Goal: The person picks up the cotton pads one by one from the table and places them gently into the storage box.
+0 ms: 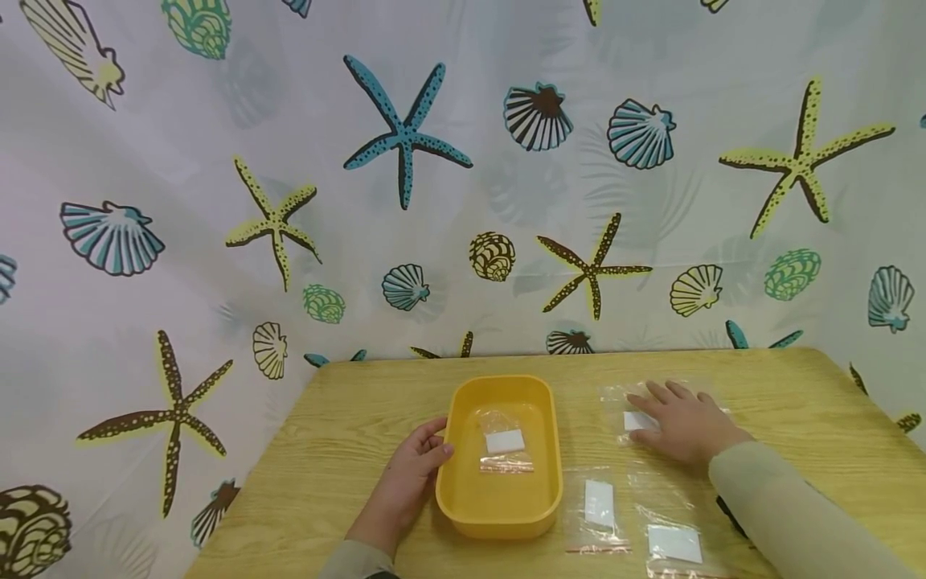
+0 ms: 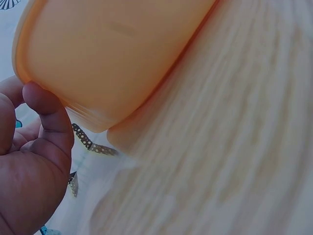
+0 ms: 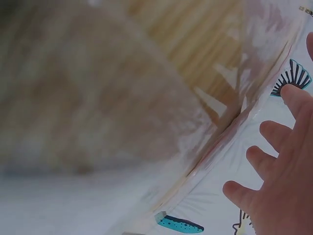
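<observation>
A yellow plastic bin (image 1: 501, 515) stands on the table, and my left hand (image 1: 411, 474) pinches its left rim between thumb and fingers. In the left wrist view, the thumb (image 2: 49, 112) meets the edge of the bin (image 2: 117, 54). Inside the bin lies a clear zip bag (image 1: 505, 442) with a white piece in it. My right hand (image 1: 680, 422) is spread over another clear bag (image 1: 638, 421) at the back right, partly hiding it. In the right wrist view, the fingers of my right hand (image 3: 283, 176) are apart, with blurred clear plastic beside them.
Two more clear bags with white pieces lie right of the bin: one bag (image 1: 599, 505) close beside it, another bag (image 1: 674, 543) nearer my right sleeve (image 1: 803, 507). A curtain (image 1: 463, 185) printed with shells and starfish hangs behind the wooden table (image 1: 311, 490).
</observation>
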Demonstrator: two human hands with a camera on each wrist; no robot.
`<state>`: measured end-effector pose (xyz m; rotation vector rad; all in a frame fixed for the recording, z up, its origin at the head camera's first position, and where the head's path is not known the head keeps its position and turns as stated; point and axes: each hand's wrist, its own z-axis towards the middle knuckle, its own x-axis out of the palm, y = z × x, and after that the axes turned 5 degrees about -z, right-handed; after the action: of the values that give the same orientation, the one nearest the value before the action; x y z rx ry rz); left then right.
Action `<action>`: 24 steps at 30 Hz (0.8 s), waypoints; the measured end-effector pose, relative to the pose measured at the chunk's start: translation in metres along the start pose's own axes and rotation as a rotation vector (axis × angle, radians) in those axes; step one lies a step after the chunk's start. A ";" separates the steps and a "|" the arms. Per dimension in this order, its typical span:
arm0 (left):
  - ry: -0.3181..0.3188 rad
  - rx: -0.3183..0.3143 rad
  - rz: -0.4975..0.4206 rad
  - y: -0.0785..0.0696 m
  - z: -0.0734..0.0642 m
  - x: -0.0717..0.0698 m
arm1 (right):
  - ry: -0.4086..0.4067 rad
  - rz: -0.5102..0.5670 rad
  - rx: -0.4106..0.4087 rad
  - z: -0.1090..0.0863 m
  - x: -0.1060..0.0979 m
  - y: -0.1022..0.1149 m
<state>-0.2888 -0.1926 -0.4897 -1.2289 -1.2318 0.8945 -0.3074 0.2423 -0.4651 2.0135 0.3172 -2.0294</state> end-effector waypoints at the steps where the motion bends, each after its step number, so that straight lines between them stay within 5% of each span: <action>1: 0.002 0.001 0.002 0.000 0.000 0.000 | 0.008 0.004 0.001 0.000 0.000 0.000; 16: 0.005 0.005 0.001 0.002 0.000 -0.002 | 0.131 0.012 0.000 -0.001 0.003 0.003; 24: -0.001 0.008 -0.009 0.002 0.001 -0.001 | 0.115 -0.020 -0.013 -0.001 0.004 0.002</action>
<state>-0.2897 -0.1927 -0.4914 -1.2162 -1.2324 0.8926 -0.3056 0.2404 -0.4686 2.1320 0.3736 -1.9215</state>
